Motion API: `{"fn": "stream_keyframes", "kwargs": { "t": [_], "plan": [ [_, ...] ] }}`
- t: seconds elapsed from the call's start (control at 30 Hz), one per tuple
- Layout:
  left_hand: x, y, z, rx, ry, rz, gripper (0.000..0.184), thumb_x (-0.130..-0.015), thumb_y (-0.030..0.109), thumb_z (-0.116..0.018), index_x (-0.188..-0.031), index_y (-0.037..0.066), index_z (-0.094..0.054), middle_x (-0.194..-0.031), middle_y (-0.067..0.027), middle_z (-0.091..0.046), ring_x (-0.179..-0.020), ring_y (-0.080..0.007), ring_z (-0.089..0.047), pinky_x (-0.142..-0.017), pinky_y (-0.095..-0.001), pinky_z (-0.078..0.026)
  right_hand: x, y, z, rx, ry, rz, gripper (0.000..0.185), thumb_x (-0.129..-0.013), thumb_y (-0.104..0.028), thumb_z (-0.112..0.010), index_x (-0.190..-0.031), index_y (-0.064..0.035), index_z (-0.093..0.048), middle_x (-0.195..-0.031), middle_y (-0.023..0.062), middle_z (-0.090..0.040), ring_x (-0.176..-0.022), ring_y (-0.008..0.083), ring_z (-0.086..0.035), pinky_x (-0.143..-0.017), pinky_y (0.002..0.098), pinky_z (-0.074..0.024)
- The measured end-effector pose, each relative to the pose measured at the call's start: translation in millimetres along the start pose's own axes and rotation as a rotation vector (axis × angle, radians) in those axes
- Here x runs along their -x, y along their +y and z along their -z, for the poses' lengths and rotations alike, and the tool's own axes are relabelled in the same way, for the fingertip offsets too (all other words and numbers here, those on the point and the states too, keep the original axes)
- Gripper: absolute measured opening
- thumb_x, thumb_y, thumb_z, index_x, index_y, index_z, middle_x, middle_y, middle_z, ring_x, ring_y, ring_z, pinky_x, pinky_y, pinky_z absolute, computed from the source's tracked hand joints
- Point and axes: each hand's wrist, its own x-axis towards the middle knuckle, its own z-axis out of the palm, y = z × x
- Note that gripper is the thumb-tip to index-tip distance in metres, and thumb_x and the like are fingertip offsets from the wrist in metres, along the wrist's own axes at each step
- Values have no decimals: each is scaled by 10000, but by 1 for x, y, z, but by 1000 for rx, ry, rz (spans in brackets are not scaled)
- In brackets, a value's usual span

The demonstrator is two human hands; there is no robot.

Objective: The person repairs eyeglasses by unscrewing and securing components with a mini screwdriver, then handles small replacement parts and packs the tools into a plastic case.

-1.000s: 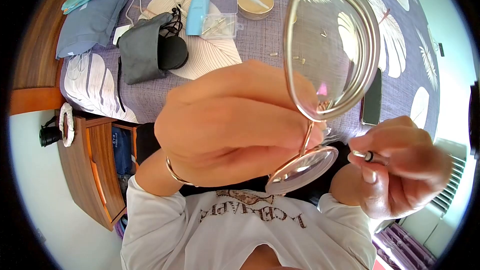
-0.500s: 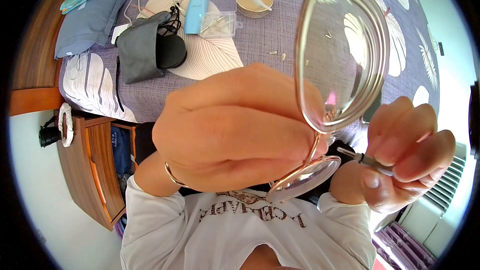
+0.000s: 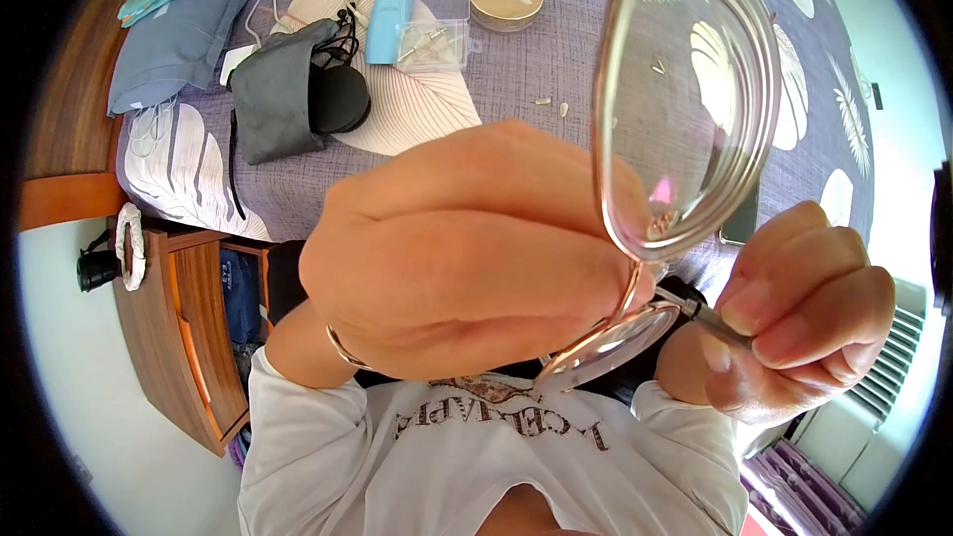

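My left hand, with a thin bracelet at its wrist, is closed around the middle of a pair of eyeglasses. The thin gold-coloured frame stands on edge, one lens up high and the other low near my shirt. In my right hand a slim metal screwdriver is pinched between thumb and fingers. Its tip points left to the bridge and nose-pad area, close to my left fingertips. Whether the tip touches a screw there cannot be made out.
On the patterned bedspread lie a grey pouch, a blue bottle with an orange cap, a clear plastic box, a round gold-lidded container and several tiny pale pieces. A wooden drawer cabinet stands at left.
My right hand has moved left and slightly down, bringing the screwdriver tip up to the glasses' bridge area. The glasses have shifted slightly; my left hand keeps its grip.
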Motion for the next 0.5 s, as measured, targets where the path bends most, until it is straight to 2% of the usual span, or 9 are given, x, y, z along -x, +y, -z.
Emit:
{"fn": "stream_keyframes", "kwargs": {
  "t": [0.17,0.27,0.5],
  "plan": [
    [-1,-1,4,-50,-68,-2,193,-544,138,-756,-679,56,-645,-738,-77,-553,-671,-189,-510,-565,-275,-423,-2,-1,3,-46,-71,0,313,-514,59,-688,-693,-102,-489,-698,47,-531,-585,129,-447,-503,205,-358],
    [-1,0,1,-20,-33,6,184,-555,131,-750,-679,48,-641,-759,-87,-558,-673,-192,-513,-562,-275,-427,-1,-5,1,92,-33,2,309,-513,58,-692,-689,-98,-491,-696,51,-529,-585,132,-452,-503,209,-360],
    [-1,-2,-1,-15,-42,-5,165,-563,80,-735,-675,60,-616,-782,-99,-556,-652,-210,-531,-557,-291,-441,1,-7,-6,195,68,-28,295,-523,72,-677,-679,-85,-481,-686,68,-522,-591,139,-453,-504,220,-357]
  ]
}}
